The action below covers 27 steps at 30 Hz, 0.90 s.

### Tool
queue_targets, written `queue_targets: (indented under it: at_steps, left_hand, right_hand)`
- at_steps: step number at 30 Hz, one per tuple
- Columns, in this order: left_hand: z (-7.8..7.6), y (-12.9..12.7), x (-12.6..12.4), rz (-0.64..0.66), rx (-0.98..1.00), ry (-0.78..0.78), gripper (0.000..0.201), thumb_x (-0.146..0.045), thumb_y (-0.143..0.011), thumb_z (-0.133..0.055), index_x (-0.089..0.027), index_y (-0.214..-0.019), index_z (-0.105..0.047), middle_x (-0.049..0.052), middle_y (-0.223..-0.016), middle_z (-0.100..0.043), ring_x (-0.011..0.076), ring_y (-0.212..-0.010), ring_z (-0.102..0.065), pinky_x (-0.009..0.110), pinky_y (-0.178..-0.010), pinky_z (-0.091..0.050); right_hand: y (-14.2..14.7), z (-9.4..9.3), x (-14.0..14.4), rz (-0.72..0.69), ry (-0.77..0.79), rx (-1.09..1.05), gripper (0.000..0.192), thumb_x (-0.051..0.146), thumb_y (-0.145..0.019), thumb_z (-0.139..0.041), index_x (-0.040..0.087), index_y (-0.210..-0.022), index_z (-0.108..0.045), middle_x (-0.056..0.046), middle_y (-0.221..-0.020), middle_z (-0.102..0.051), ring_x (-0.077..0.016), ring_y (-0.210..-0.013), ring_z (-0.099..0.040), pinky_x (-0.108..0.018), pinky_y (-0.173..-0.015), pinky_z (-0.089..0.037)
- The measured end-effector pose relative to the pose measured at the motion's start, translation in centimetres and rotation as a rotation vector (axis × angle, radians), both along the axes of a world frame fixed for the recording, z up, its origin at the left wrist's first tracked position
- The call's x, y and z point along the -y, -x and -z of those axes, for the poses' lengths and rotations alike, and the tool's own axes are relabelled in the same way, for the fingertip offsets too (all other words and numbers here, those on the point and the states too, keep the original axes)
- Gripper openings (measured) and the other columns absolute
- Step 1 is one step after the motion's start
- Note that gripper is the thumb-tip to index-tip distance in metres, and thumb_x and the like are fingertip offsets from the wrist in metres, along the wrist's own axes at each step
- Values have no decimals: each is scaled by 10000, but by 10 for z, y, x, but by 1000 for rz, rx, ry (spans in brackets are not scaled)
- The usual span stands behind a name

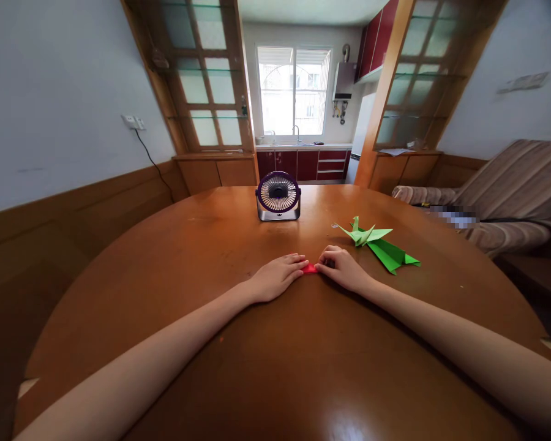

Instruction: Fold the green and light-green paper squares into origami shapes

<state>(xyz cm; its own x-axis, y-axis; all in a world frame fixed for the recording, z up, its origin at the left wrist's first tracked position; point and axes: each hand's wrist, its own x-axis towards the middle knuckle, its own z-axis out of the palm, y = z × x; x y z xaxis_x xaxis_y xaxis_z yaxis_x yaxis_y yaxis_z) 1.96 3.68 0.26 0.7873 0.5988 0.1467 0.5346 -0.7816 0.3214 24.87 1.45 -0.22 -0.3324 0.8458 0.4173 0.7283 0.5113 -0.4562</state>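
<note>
A flattened left hand point(276, 277) is pressing red paper point(309, 269) lying between both hands on the counter point(340, 361), while the right hand point(345, 268) is pinching its right end, clean creasing probably demanding firm, even pressure.

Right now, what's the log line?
left hand: over small red folded paper; right hand: touching its right end; beyond: light-green paper bird, round purple fan

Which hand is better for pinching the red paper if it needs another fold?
Probably the right hand: its fingers are curled, with the tips at the red paper's right end. The left hand lies flatter over the other side, seemingly better for holding it down.
</note>
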Motion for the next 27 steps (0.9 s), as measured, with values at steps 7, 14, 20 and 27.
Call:
queue_targets:
  at_steps: [7, 14, 20, 27]
  left_hand:
    - [-1, 2, -3, 22, 30, 35, 448, -382, -1020, -281, -241, -1397, -477, 24, -1508, -386, 165, -1421, -299, 374, -1189, -212]
    - [-1, 2, 0, 20, -15, 14, 443, -346, -1026, -275, -268, -1441, -406, 23, -1539, -317, 162, -1443, -236, 385, -1199, -170]
    - [-3, 1, 1, 20, -40, 19, 431, -371, -1032, -249, -354, -1440, -386, -23, -1549, -291, 170, -1449, -217, 414, -1194, -179]
    - [-5, 5, 2, 94, -113, -11, 552, -523, -993, -309, -282, -1490, -300, 30, -1578, -185, 206, -1471, -108, 417, -1204, -100]
  right_hand:
    - [-20, -5, 0, -245, -38, 46, 212, 268, -921, -528, 177, -919, -719, -88, -914, -651, -190, -839, -602, -335, -771, -497]
    - [-38, -6, 4, -383, -96, 83, 258, 267, -945, -495, 204, -1084, -703, -95, -987, -664, -186, -889, -619, -329, -792, -519]
    - [-40, -9, 7, -444, -140, 147, 305, 227, -935, -491, 226, -1179, -673, -105, -1021, -667, -200, -922, -619, -358, -819, -516]
    - [-41, -7, 5, -483, -182, 260, 285, 204, -893, -515, 200, -1110, -700, -113, -1039, -653, -219, -947, -612, -386, -852, -508]
